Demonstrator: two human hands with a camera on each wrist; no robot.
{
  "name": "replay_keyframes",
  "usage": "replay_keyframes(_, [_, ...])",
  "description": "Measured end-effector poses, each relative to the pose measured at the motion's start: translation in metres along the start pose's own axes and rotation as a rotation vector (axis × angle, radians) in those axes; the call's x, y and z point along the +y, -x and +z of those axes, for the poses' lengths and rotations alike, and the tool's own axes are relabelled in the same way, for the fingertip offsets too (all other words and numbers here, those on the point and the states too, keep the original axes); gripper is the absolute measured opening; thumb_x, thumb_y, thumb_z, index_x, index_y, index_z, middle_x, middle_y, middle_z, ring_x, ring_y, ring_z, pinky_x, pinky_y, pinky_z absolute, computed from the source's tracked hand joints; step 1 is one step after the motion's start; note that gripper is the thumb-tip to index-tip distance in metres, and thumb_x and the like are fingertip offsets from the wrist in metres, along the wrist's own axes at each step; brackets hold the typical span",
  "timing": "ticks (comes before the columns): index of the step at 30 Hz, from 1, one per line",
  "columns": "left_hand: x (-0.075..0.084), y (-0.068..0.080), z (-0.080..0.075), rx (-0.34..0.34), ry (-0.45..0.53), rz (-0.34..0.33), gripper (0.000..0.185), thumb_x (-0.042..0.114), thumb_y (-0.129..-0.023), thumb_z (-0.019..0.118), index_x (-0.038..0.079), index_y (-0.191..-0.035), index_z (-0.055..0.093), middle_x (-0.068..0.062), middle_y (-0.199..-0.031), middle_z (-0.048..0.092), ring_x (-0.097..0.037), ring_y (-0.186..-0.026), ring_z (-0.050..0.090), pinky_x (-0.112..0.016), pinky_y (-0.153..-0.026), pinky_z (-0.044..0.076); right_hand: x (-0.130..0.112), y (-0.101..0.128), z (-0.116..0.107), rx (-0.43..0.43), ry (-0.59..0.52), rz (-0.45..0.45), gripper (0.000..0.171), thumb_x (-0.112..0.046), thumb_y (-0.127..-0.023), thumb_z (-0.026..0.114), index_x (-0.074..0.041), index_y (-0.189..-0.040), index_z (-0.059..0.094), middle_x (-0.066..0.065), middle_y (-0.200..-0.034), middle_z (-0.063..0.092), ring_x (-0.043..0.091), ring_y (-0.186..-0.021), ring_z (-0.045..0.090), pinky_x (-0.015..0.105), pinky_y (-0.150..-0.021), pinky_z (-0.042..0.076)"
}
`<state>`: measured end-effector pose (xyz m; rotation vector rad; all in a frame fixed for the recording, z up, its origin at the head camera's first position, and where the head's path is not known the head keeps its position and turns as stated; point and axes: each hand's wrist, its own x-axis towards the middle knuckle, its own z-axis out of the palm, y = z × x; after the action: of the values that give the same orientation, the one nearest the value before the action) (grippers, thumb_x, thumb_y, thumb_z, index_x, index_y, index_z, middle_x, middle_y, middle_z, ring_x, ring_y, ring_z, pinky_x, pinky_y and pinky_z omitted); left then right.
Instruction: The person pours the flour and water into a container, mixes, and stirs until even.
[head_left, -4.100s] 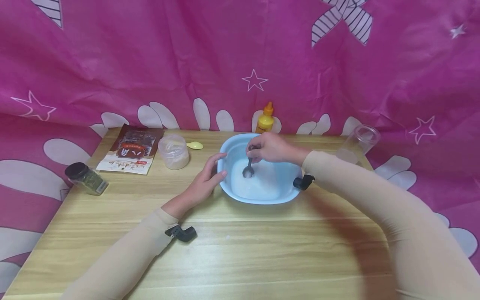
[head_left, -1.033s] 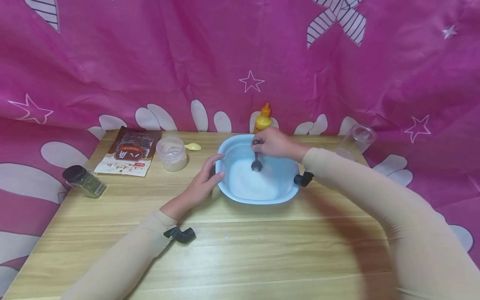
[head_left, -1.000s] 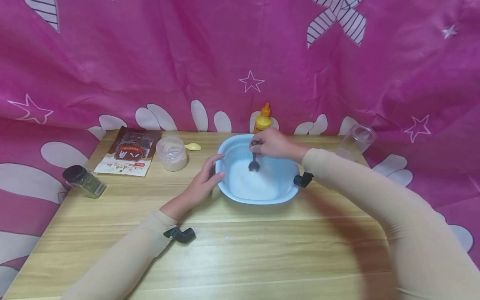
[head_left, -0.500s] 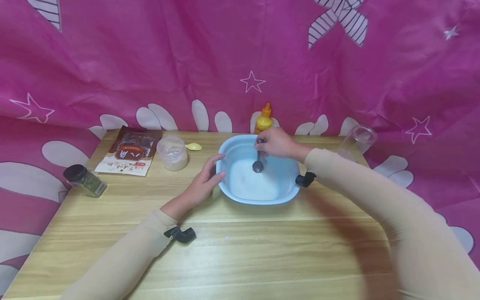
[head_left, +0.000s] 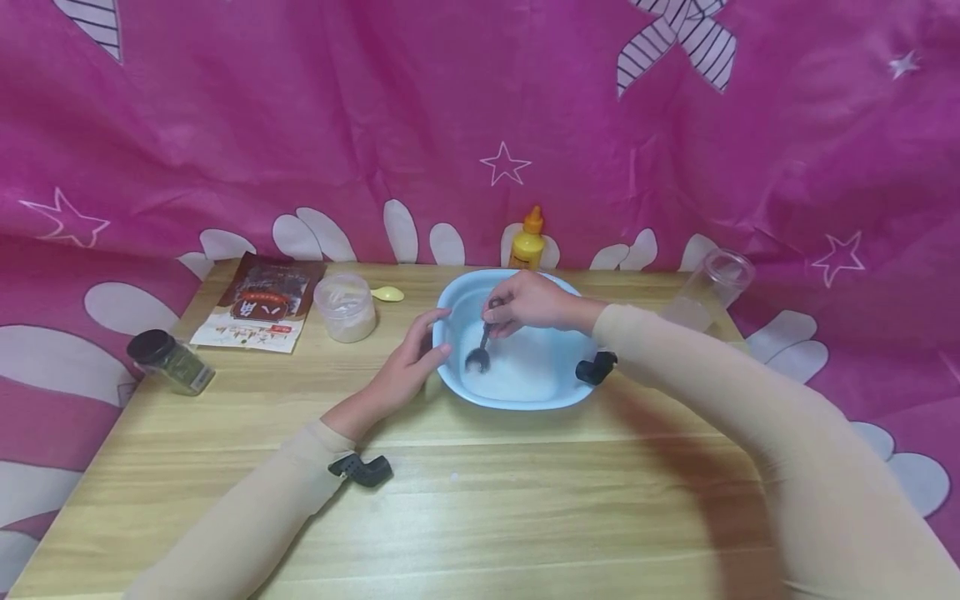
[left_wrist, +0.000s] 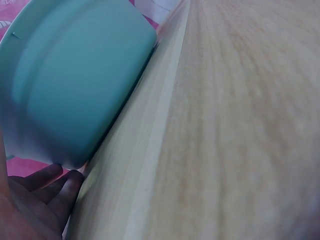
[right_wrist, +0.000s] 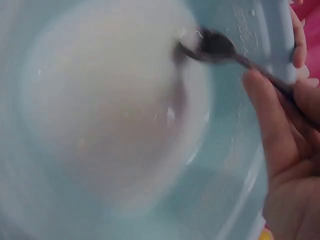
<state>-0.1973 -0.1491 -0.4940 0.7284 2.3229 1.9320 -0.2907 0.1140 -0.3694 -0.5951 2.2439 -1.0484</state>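
A light blue bowl (head_left: 517, 398) with white liquid (head_left: 525, 371) stands mid-table. My right hand (head_left: 525, 302) pinches a dark metal spoon (head_left: 478, 348); its bowl dips into the liquid at the left side. The right wrist view shows the spoon (right_wrist: 215, 47) at the edge of the white liquid (right_wrist: 100, 110) and my fingers (right_wrist: 265, 125) on its handle. My left hand (head_left: 408, 362) rests against the bowl's left wall with the fingers along the rim. In the left wrist view the bowl's outer wall (left_wrist: 75, 85) fills the upper left, fingertips (left_wrist: 50, 187) under it.
On the wooden table (head_left: 450, 508) stand a lidded clear tub (head_left: 346, 306), a yellow spoon (head_left: 387, 292), a brown packet (head_left: 258, 301), a dark-capped spice jar (head_left: 169, 361), a yellow squeeze bottle (head_left: 528, 240) and a clear tumbler (head_left: 708, 289). Pink cloth hangs behind.
The right hand has swung the spoon from the far middle of the bowl to its left front side. The left hand stays on the rim.
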Motion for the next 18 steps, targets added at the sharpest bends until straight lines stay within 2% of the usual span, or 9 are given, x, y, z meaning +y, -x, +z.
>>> replay_keyframes(4, [0.001,0.0,0.001,0.004,-0.012,-0.011,0.059,0.019,-0.117,0.056,0.019,-0.171,0.033,-0.03,-0.171,0.04,-0.047,-0.155,0.046,-0.061,-0.123,0.046,-0.001,0.005,-0.01,-0.073,0.111,0.076,0.021,-0.012,-0.106,0.075,0.006,-0.116,0.08,0.014,-0.099,0.08,0.026,-0.09,0.083,0.039,-0.084,0.07])
replay_keyframes(7, [0.003,0.0,0.001,0.004,-0.03,-0.024,0.058,0.02,-0.117,0.055,0.02,-0.17,0.032,-0.03,-0.171,0.039,-0.048,-0.155,0.046,-0.062,-0.123,0.045,-0.003,0.007,-0.019,-0.076,0.245,0.117,0.022,-0.012,-0.106,0.072,0.007,-0.114,0.079,0.013,-0.093,0.079,0.023,-0.085,0.083,0.036,-0.082,0.07])
replay_keyframes(10, [0.004,0.0,0.002,0.003,-0.038,-0.034,0.058,0.021,-0.117,0.056,0.02,-0.17,0.033,-0.03,-0.171,0.04,-0.048,-0.155,0.047,-0.063,-0.123,0.045,-0.004,0.007,-0.027,-0.002,0.426,0.093,0.021,-0.013,-0.107,0.069,0.005,-0.112,0.08,0.009,-0.086,0.078,0.019,-0.078,0.081,0.032,-0.079,0.068])
replay_keyframes(13, [0.005,0.0,0.002,0.006,-0.043,-0.037,0.058,0.021,-0.117,0.055,0.02,-0.17,0.033,-0.031,-0.169,0.042,-0.048,-0.154,0.048,-0.063,-0.123,0.045,-0.004,0.006,-0.03,0.129,0.538,0.044,0.019,-0.014,-0.107,0.07,0.001,-0.108,0.082,0.005,-0.081,0.077,0.017,-0.075,0.077,0.033,-0.077,0.064])
replay_keyframes(15, [0.006,0.0,0.002,0.006,-0.041,-0.034,0.058,0.02,-0.117,0.055,0.02,-0.17,0.033,-0.031,-0.169,0.042,-0.048,-0.154,0.048,-0.063,-0.123,0.045,-0.003,0.005,-0.028,0.206,0.537,0.013,0.018,-0.015,-0.108,0.071,-0.002,-0.109,0.083,0.004,-0.084,0.078,0.018,-0.077,0.075,0.035,-0.077,0.062])
replay_keyframes(18, [0.005,0.001,0.001,0.004,-0.036,-0.025,0.058,0.019,-0.117,0.055,0.019,-0.17,0.032,-0.032,-0.168,0.043,-0.049,-0.153,0.049,-0.064,-0.123,0.045,-0.002,0.005,-0.023,0.243,0.42,-0.029,0.018,-0.016,-0.108,0.074,-0.001,-0.115,0.082,0.006,-0.095,0.08,0.019,-0.087,0.077,0.036,-0.085,0.065])
